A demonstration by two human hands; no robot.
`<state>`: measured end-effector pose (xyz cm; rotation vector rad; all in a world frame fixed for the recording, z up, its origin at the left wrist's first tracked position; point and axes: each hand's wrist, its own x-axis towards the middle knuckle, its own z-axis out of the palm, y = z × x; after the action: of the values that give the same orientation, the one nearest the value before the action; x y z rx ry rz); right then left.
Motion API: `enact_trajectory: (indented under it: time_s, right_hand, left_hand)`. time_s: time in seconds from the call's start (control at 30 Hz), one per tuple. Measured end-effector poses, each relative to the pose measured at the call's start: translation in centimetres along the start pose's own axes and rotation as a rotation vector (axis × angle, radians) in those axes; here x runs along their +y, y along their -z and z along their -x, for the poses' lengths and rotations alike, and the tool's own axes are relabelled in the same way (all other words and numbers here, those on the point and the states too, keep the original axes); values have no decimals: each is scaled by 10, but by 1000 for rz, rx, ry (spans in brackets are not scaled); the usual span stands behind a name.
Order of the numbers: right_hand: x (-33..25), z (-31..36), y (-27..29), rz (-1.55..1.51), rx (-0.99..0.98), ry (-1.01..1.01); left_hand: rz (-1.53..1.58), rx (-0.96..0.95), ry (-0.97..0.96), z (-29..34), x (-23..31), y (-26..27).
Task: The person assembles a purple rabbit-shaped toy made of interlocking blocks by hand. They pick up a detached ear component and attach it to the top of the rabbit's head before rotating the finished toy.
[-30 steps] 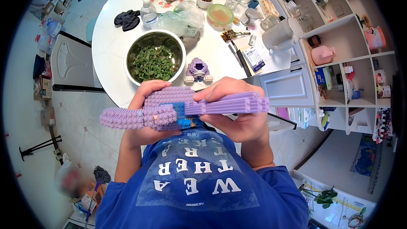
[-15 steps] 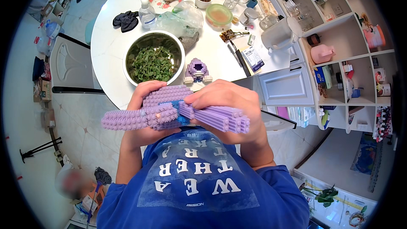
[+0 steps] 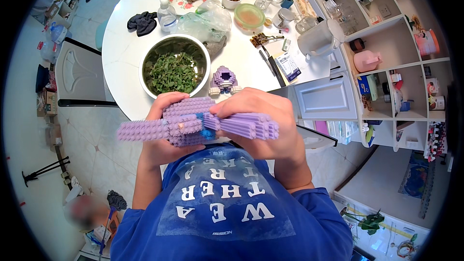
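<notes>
A purple building-block figure [image 3: 186,108] with a blue band is held between both hands, in front of my chest. My left hand [image 3: 160,153] wraps round its rounded part from the left, thumb and fingers on opposite sides. From that part a long studded purple piece sticks out to the left. My right hand [image 3: 271,108] is closed on the ribbed purple piece [image 3: 241,126] that sticks out to the right, fingertips near the blue band. Beyond the hands, a smaller purple block piece [image 3: 224,78] with a dark opening and pale feet stands on the white table [image 3: 126,63].
A steel bowl of green leaves [image 3: 205,70] stands just beyond my left hand. Plastic bags [image 3: 205,24], a spray bottle [image 3: 166,14], a lidded green bowl [image 3: 249,17], a pitcher [image 3: 319,38] and dark utensils [image 3: 273,67] lie farther back. Shelves [image 3: 394,48] line the right.
The figure has tilted slightly in my hands: its right ribbed end sits a little higher, and more of its lower edge shows. Both hands keep their hold. The things on the table are unmoved.
</notes>
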<state>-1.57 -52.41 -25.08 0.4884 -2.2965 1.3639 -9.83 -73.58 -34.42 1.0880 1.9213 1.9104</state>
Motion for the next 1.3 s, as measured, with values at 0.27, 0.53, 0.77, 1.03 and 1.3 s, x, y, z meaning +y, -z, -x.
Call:
enact_trajectory:
  time_s: [0.27,0.53,0.77,1.03,1.3]
  right_hand:
    - [6,-5,-5,18,23,-11]
    - [15,-2,-6,-45,74,-81]
    - [14,-12,-3,-48,44,-108]
    - [24,-18,-7,-251,85,-262]
    - [52,-16,5,-720,-127,-406]
  left_hand:
    - [79,10,15,-3,-8,4]
    - [28,30,50,-12,1,6]
    - [129,-7,50,-17,-3,8]
    - [387,-48,231,-19,-8,3]
    - [758,-73,526,-8,-23,-3]
